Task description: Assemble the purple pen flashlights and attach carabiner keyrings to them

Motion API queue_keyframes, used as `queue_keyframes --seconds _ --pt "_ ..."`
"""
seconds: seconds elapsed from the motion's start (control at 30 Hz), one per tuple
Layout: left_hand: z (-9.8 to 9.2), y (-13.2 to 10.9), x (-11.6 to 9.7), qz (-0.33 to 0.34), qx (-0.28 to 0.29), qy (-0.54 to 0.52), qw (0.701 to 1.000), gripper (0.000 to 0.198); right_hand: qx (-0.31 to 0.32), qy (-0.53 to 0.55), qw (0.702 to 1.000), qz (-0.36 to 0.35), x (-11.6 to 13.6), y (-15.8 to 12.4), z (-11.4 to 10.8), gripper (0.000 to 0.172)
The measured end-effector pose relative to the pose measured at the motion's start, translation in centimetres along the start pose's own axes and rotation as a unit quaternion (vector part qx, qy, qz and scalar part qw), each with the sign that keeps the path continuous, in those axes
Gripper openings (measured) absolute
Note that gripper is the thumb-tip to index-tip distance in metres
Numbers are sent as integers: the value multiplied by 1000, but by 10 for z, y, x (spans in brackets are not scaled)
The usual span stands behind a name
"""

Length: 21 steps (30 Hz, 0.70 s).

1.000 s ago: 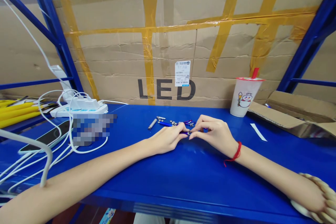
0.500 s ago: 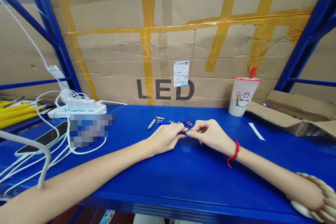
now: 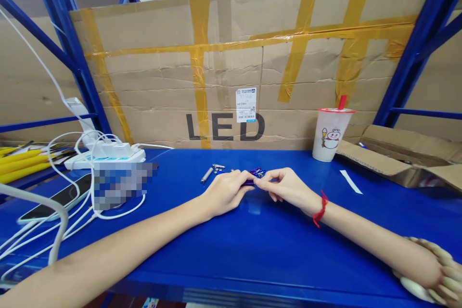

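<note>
My left hand [image 3: 226, 195] is closed around a small, slim dark blue-purple piece [image 3: 248, 183], and most of it is hidden by the fingers. At the piece's right end, my right hand [image 3: 290, 188] is pinched, thumb and forefinger together; whether a tiny part sits between them is too small to make out. Just behind the hands lie shiny blue pieces [image 3: 257, 172] and small silver parts [image 3: 217, 168]. A silver cylinder [image 3: 207, 175] rests to the left of them on the blue tabletop [image 3: 252, 245].
Right of the hands are a white paper strip [image 3: 351, 182], a drink cup [image 3: 329, 137] with a red straw and an open cardboard box [image 3: 404, 159]. On the left lie a phone [image 3: 57, 197], white cables and a power strip [image 3: 119, 156]. A large cardboard sheet [image 3: 155, 86] stands behind.
The camera view has shifted slightly. Both hands stay together at the blue-purple piece, with the right fingertips still at its end.
</note>
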<state>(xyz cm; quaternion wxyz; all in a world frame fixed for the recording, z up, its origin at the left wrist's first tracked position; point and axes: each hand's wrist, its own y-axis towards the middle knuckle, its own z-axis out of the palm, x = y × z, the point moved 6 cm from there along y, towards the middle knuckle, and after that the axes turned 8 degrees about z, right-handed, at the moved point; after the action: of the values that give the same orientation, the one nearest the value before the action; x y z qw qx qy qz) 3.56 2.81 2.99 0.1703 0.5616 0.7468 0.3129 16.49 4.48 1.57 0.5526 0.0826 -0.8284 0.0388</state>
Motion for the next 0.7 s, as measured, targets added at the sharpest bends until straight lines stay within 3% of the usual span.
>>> queue_keyframes --seconds 0.53,0.7 --pt "3 4 3 -41 35 8 998 22 3 37 999 29 -6 4 -5 38" --pt "6 3 0 -9 58 13 998 23 1 37 999 15 -5 5 -7 32"
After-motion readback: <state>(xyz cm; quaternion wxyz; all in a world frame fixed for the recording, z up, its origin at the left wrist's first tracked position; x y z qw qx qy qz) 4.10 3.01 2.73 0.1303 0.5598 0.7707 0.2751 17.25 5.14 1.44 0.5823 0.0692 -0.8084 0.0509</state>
